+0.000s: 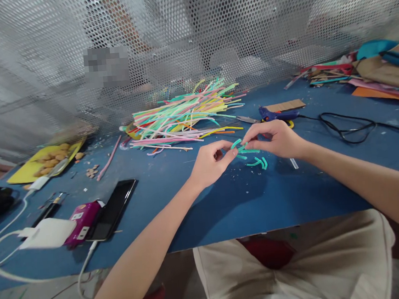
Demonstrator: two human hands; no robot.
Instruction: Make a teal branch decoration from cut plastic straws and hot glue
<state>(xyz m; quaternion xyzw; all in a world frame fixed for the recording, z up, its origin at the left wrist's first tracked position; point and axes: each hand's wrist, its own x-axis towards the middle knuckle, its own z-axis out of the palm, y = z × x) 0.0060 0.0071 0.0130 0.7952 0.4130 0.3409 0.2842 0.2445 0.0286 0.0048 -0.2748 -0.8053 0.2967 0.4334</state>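
Two hands meet over the blue desk (224,203): the left hand (210,163) and right hand (275,139) both pinch a bent teal pipe cleaner (243,148) between fingertips, just above more teal pieces (260,162) lying on the desk. Behind them sits a heap of coloured straws (186,114) and a blue glue gun (277,114).

your left hand (210,163) and right hand (277,138) are bare, with no gloves, rings or watch showing. both forearms are uncovered all the way to the near edge of the view, no sleeves in sight. on your lap you wear light beige shorts (292,271), creased and loose, with a seam down the middle.
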